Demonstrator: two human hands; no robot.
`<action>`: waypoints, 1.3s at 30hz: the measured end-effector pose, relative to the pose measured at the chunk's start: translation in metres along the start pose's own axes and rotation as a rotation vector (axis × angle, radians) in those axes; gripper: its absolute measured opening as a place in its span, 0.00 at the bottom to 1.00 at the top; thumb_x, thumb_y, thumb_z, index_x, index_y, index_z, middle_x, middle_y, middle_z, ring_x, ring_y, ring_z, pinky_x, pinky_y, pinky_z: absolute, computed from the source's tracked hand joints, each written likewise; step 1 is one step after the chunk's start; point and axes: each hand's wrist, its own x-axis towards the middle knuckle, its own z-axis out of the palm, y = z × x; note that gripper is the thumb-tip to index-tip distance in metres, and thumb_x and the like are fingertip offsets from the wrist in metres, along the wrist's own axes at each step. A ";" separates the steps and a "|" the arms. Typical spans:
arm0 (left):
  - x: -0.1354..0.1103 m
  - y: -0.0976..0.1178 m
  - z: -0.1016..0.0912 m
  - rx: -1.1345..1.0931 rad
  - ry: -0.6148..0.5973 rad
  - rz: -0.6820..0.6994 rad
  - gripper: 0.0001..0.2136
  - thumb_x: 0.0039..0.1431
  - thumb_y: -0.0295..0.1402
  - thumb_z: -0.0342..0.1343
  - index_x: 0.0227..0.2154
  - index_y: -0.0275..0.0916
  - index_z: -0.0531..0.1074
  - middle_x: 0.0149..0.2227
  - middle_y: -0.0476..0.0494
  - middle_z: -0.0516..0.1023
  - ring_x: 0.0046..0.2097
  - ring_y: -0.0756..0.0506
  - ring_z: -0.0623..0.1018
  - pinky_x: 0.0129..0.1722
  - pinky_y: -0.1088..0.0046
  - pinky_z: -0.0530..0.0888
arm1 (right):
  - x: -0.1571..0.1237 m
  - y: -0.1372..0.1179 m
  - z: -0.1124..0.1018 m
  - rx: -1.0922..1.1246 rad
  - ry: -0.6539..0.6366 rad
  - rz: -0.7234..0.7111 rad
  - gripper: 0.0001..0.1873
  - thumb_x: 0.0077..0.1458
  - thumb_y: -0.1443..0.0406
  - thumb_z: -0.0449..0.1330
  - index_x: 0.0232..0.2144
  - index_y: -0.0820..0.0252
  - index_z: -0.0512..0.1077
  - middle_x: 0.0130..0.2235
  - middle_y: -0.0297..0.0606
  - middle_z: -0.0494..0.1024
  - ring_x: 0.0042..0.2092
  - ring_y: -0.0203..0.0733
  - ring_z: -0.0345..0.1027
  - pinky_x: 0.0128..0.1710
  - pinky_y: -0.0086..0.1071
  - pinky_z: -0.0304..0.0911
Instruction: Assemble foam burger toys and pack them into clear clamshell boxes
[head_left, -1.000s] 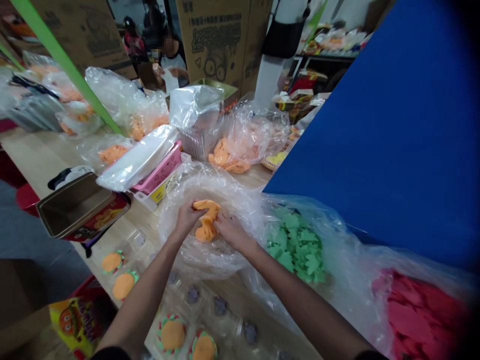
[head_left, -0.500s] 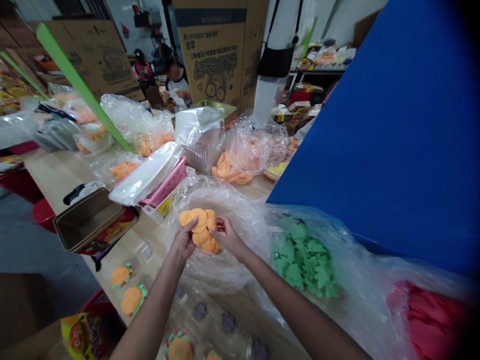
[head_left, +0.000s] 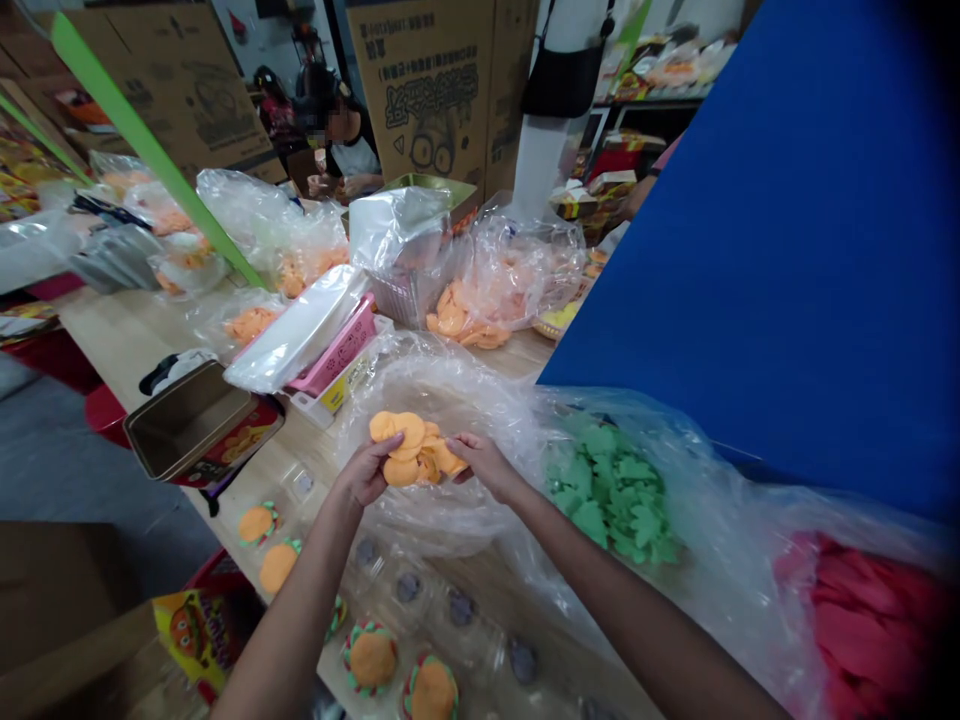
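Between my two hands is a cluster of flat, round orange pieces (head_left: 411, 440), overlapping one another above a clear plastic bag (head_left: 472, 400). My left hand (head_left: 369, 470) grips the cluster from the left, thumb on top. From the right, my right hand (head_left: 480, 462) pinches the edge of the same pieces. To the right of my hands, green leaf-shaped pieces (head_left: 611, 490) lie heaped in clear plastic. Below, burger-shaped items (head_left: 373, 660) with orange tops and green and red edges sit near clear trays (head_left: 431, 600) holding dark lumps.
An open brown tin (head_left: 187, 420) stands at the left table edge, a pink basket (head_left: 341, 350) behind it. Bagged orange pieces (head_left: 465, 315) lie farther back. A blue panel (head_left: 765, 280) blocks the right; red pieces (head_left: 870, 620) lie below it. Another person (head_left: 345, 150) sits beyond.
My right hand has shifted right and now pinches the right edge of the orange pieces, which are spread wider and flatter. The view has tilted slightly down.
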 end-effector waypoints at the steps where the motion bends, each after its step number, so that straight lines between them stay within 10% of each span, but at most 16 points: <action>1: -0.001 0.001 -0.001 0.011 -0.009 -0.008 0.17 0.48 0.27 0.57 0.43 0.30 0.68 0.39 0.35 0.76 0.41 0.41 0.75 0.43 0.64 0.72 | 0.000 -0.001 -0.001 -0.013 -0.002 -0.005 0.14 0.47 0.56 0.56 0.30 0.61 0.68 0.25 0.32 0.72 0.25 0.32 0.65 0.19 0.24 0.62; 14: -0.013 0.021 -0.017 0.309 -0.061 -0.108 0.17 0.42 0.27 0.62 0.38 0.30 0.70 0.35 0.34 0.77 0.33 0.44 0.77 0.32 0.74 0.73 | -0.009 -0.018 -0.013 -0.097 -0.034 -0.041 0.11 0.45 0.58 0.58 0.28 0.61 0.70 0.26 0.33 0.70 0.27 0.34 0.64 0.14 0.22 0.63; 19: 0.005 0.036 -0.020 0.154 0.039 0.071 0.15 0.47 0.29 0.59 0.40 0.31 0.69 0.38 0.37 0.76 0.34 0.48 0.77 0.32 0.78 0.74 | 0.014 -0.035 -0.011 0.003 -0.032 -0.153 0.17 0.50 0.56 0.53 0.41 0.58 0.64 0.40 0.37 0.70 0.37 0.36 0.66 0.28 0.29 0.69; 23: 0.020 0.043 -0.022 0.037 0.152 0.111 0.13 0.53 0.32 0.53 0.40 0.32 0.68 0.36 0.39 0.76 0.31 0.50 0.76 0.29 0.79 0.74 | 0.034 -0.015 -0.002 -0.539 0.057 -0.177 0.14 0.53 0.62 0.49 0.42 0.61 0.64 0.42 0.39 0.70 0.41 0.37 0.65 0.36 0.32 0.65; 27: 0.025 0.034 -0.026 0.047 0.196 0.162 0.12 0.51 0.31 0.55 0.38 0.32 0.68 0.37 0.40 0.75 0.33 0.50 0.76 0.35 0.76 0.74 | 0.039 0.020 0.011 -0.758 -0.014 -0.169 0.25 0.35 0.69 0.63 0.41 0.62 0.66 0.43 0.41 0.69 0.46 0.43 0.60 0.45 0.36 0.57; 31: 0.020 0.015 -0.035 0.423 0.409 0.169 0.25 0.41 0.33 0.62 0.45 0.36 0.63 0.43 0.38 0.71 0.37 0.46 0.75 0.35 0.70 0.72 | 0.041 0.033 0.015 -0.730 -0.026 -0.160 0.25 0.34 0.74 0.62 0.40 0.59 0.67 0.44 0.39 0.67 0.48 0.43 0.58 0.46 0.35 0.54; 34: 0.011 -0.001 -0.039 0.887 0.609 0.446 0.34 0.35 0.34 0.65 0.49 0.38 0.59 0.48 0.35 0.64 0.46 0.41 0.70 0.41 0.64 0.69 | 0.043 0.028 0.009 -0.639 0.004 -0.137 0.21 0.40 0.74 0.57 0.41 0.60 0.66 0.42 0.39 0.68 0.46 0.41 0.61 0.43 0.35 0.58; 39: 0.002 -0.019 -0.023 1.202 0.373 0.742 0.26 0.41 0.37 0.61 0.46 0.40 0.64 0.48 0.37 0.63 0.53 0.40 0.62 0.47 0.62 0.65 | 0.029 0.007 -0.002 -0.377 0.005 -0.056 0.17 0.51 0.66 0.51 0.45 0.61 0.61 0.41 0.39 0.70 0.37 0.38 0.67 0.28 0.31 0.66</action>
